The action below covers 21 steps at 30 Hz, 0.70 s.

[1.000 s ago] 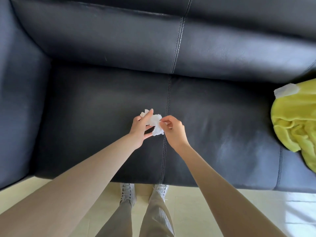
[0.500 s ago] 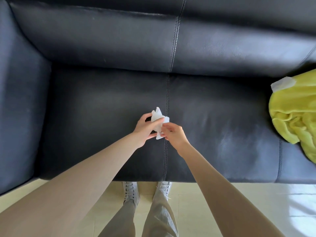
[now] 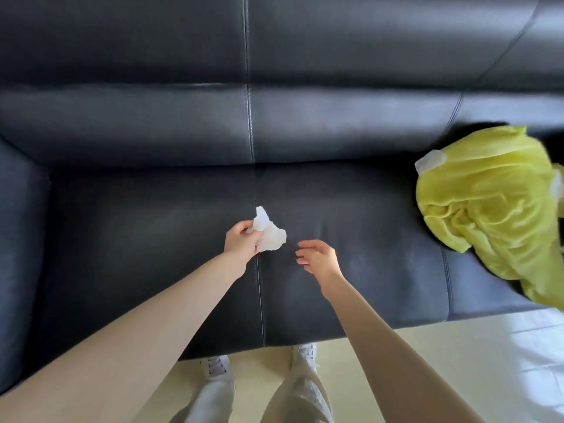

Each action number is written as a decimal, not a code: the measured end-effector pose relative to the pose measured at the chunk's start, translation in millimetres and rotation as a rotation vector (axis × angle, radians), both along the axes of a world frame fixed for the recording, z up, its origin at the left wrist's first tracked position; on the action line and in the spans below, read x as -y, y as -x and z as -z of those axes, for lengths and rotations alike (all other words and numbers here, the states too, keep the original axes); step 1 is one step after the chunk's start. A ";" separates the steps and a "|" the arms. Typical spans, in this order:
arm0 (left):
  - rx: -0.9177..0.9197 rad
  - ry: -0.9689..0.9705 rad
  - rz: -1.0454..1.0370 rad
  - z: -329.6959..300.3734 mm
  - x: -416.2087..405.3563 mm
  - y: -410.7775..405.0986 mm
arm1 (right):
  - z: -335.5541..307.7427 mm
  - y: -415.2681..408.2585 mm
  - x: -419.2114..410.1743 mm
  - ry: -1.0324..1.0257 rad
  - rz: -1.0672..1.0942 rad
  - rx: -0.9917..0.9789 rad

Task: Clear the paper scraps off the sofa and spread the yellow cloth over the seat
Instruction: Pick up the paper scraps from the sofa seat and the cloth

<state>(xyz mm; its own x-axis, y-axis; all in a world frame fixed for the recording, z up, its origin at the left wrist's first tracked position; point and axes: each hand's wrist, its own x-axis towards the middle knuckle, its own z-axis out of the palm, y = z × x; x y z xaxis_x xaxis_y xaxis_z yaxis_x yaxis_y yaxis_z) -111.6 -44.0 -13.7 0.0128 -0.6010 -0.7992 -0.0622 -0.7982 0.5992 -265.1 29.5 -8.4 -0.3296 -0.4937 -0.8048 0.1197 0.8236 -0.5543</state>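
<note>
My left hand (image 3: 241,243) grips a bunch of white paper scraps (image 3: 270,233) above the middle seam of the black leather sofa seat (image 3: 152,245). My right hand (image 3: 319,257) hovers just right of the scraps, fingers relaxed and holding nothing. A crumpled yellow cloth (image 3: 494,209) lies heaped on the right seat cushion. One white paper scrap (image 3: 430,161) rests on the cloth's upper left edge, and another white scrap (image 3: 557,187) shows at its right side.
The sofa's backrest (image 3: 244,117) runs across the top and its left armrest (image 3: 18,239) rises at the left. Pale tiled floor (image 3: 457,361) lies in front of the sofa, with my white shoes (image 3: 218,369) at the seat's front edge.
My right hand has let go of the scraps and drawn away to the right. My left hand now holds the scraps alone. The view has shifted, showing more of the yellow cloth.
</note>
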 end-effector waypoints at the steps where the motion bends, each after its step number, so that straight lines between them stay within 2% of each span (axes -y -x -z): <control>1: 0.002 0.008 0.023 -0.4 2.5 12.7 | 1.4 12.9 -0.3 -0.008 0.006 -0.013; 5: 0.056 0.032 0.135 5.2 2.8 67.8 | 9.7 60.6 -0.5 -0.008 0.043 -0.063; 8: 0.066 0.015 0.132 4.4 -0.9 112.4 | 11.5 96.9 -2.4 -0.007 0.001 -0.116; 15: -0.021 -0.067 0.019 1.8 0.6 235.1 | 9.6 222.7 16.3 0.053 -0.351 -0.528; 16: -0.013 -0.086 0.009 5.7 -5.8 278.4 | 9.3 266.9 16.8 0.046 -0.416 -0.583; 18: 0.014 -0.083 0.016 4.1 -5.5 298.0 | 6.3 289.3 28.9 0.062 -0.502 -0.633; 21: 0.051 -0.092 -0.018 7.0 -5.1 330.2 | -2.0 319.5 46.4 0.076 -0.547 -0.591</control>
<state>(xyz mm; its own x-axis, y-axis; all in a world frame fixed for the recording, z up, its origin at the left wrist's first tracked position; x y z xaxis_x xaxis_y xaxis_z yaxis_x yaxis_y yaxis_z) -441.8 -38.9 -20.7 0.0648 -0.5241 -0.8492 -0.0759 -0.8511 0.5195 -584.6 -16.9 -6.4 -0.3859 -0.7546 -0.5307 -0.6197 0.6382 -0.4568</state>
